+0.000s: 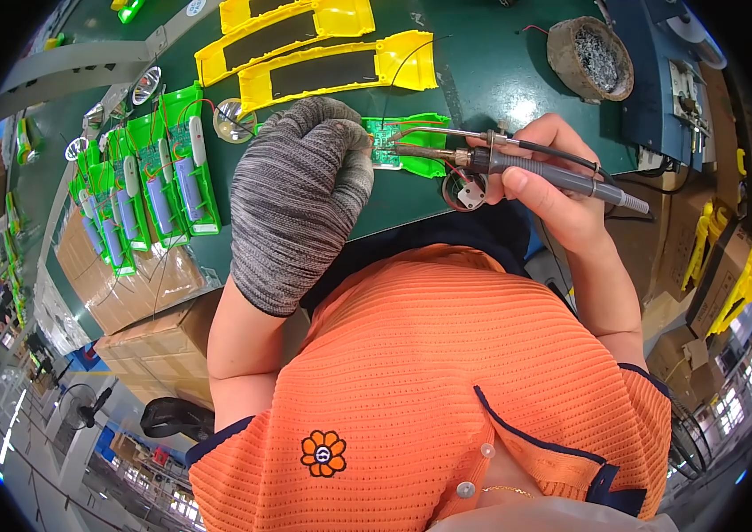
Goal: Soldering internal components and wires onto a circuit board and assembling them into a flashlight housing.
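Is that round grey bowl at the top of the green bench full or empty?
Full, or nearly so: the round grey bowl on the green bench holds a tangle of silvery metal scraps up to about its rim.

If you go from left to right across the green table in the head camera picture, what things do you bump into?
Row of green cases with batteries → gloved left hand → small green circuit board → soldering iron in the bare right hand → round pot of metal scraps.
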A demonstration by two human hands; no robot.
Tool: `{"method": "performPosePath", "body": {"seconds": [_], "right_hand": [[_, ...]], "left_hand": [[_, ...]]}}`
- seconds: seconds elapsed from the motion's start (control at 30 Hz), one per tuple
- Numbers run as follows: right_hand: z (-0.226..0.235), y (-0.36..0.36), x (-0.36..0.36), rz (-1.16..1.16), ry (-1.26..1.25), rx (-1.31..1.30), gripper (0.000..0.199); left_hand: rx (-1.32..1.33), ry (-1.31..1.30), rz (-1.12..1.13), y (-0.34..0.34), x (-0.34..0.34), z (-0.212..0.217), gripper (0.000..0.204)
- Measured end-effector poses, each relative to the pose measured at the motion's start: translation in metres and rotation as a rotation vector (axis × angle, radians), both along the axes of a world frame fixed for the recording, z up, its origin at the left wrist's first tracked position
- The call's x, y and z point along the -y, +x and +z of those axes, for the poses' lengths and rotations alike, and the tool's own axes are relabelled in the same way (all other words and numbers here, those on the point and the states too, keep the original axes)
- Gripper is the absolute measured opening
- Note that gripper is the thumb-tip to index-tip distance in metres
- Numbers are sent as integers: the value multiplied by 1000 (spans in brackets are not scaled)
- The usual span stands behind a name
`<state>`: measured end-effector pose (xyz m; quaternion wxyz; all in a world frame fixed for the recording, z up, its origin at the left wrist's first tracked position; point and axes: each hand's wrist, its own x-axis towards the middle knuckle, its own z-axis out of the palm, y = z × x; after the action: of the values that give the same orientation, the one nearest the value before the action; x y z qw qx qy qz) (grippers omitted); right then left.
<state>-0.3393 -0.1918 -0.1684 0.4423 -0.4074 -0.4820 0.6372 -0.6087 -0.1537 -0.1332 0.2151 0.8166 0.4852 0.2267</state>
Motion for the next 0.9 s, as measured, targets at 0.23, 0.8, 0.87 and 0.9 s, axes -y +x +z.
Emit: {"method": "performPosePath", "body": {"seconds": [0.23, 0.8, 0.87, 0.9], "right_hand": [[1, -1, 0, -19, -14, 18, 16], [-1, 1, 1, -26, -45, -35, 18], [-3, 4, 1, -70, -51, -169, 18], [-1, 4, 2, -93, -79, -188, 19]], "left_hand": [[-8, -38, -2, 0, -1, 1, 14], [8, -46, 7, 0, 0, 3, 18], [-6, -52, 5, 1, -1, 4, 17], [-20, -57, 3, 1, -1, 5, 17]]}}
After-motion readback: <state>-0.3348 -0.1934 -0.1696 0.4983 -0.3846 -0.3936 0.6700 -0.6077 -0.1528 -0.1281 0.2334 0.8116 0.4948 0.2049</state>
